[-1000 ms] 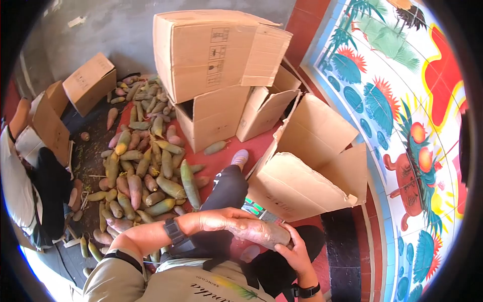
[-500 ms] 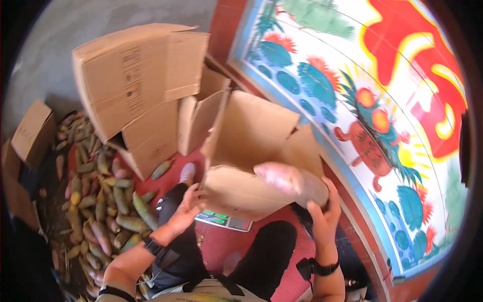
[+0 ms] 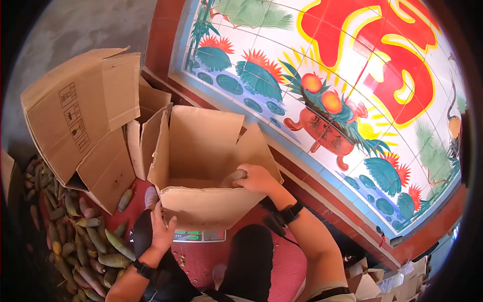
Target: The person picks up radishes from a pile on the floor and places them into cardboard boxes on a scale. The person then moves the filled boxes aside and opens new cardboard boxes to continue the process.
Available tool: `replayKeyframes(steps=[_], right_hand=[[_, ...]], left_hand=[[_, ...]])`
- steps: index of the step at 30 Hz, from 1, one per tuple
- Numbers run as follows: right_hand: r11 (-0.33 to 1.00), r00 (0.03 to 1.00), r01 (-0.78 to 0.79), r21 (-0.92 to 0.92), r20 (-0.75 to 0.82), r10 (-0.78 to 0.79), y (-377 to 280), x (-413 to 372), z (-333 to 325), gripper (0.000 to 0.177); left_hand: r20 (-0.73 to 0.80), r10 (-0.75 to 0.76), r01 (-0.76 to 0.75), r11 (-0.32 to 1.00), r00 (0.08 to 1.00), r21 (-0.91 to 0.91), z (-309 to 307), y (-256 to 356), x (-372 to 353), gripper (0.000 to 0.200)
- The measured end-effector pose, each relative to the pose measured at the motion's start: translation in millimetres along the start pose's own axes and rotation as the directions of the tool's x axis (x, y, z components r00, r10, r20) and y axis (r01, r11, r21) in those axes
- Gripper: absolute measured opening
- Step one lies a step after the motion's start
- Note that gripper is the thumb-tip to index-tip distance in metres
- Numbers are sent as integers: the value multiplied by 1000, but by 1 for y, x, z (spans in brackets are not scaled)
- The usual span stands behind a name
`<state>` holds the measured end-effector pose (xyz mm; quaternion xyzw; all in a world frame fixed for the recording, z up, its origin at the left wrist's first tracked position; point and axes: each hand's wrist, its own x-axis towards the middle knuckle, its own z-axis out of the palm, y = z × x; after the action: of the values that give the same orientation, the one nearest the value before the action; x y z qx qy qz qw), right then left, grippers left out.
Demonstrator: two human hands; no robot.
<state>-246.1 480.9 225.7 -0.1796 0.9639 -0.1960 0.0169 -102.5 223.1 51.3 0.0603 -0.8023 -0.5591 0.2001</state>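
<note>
A cardboard box (image 3: 211,206) with its top open stands on a scale (image 3: 201,236) with a lit green display. My right hand (image 3: 255,180) reaches over the front rim into the box, its fingers closed around a long brownish root vegetable (image 3: 234,177). The vegetable's lower end is hidden behind the front wall. At the box's front left corner, my left hand (image 3: 161,231) rests against the cardboard with its fingers stretched up and thumb apart. To the left lies a pile of long green and pinkish-brown vegetables (image 3: 114,260).
More cardboard boxes (image 3: 75,116) stand to the left and behind the working box. One loose vegetable (image 3: 126,199) lies on the red floor covering (image 3: 292,251). A painted tile wall (image 3: 322,100) runs along the right. Torn cardboard (image 3: 365,287) lies at the lower right.
My right hand has carried the vegetable from above the box's front right down inside it. The left hand stays near the front left corner. The view has turned right.
</note>
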Motion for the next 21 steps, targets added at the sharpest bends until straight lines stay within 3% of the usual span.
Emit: replayKeyframes(steps=[2, 3, 5, 10, 13, 15, 21], right_hand=[[999, 982, -30, 23, 188, 25, -4, 10, -4, 54], [999, 982, -33, 23, 188, 28, -7, 13, -5, 54], [992, 955, 53, -118, 296, -16, -16, 18, -3, 55], [960, 918, 173, -218, 389, -76, -20, 33, 25, 54], [920, 903, 196, -340, 429, -34, -12, 48, 43, 45], [864, 875, 303, -402, 477, -85, -8, 57, 50, 37], [882, 789, 276, -382, 614, 19, -17, 62, 48, 31]], left_hand=[[9, -32, 32, 999, 999, -28, 0, 7, 1, 67], [19, -30, 30, 999, 999, -12, 0, 6, 1, 67], [28, -29, 29, 1000, 999, 4, 3, 2, 0, 68], [-27, 40, -41, 999, 999, -25, 13, -9, -1, 70], [-50, 37, -40, 998, 998, -57, 18, -12, -1, 71], [-44, 15, -16, 1000, 999, -24, 18, -6, 0, 72], [-27, -28, 28, 1000, 999, 1, 17, 3, -1, 73]])
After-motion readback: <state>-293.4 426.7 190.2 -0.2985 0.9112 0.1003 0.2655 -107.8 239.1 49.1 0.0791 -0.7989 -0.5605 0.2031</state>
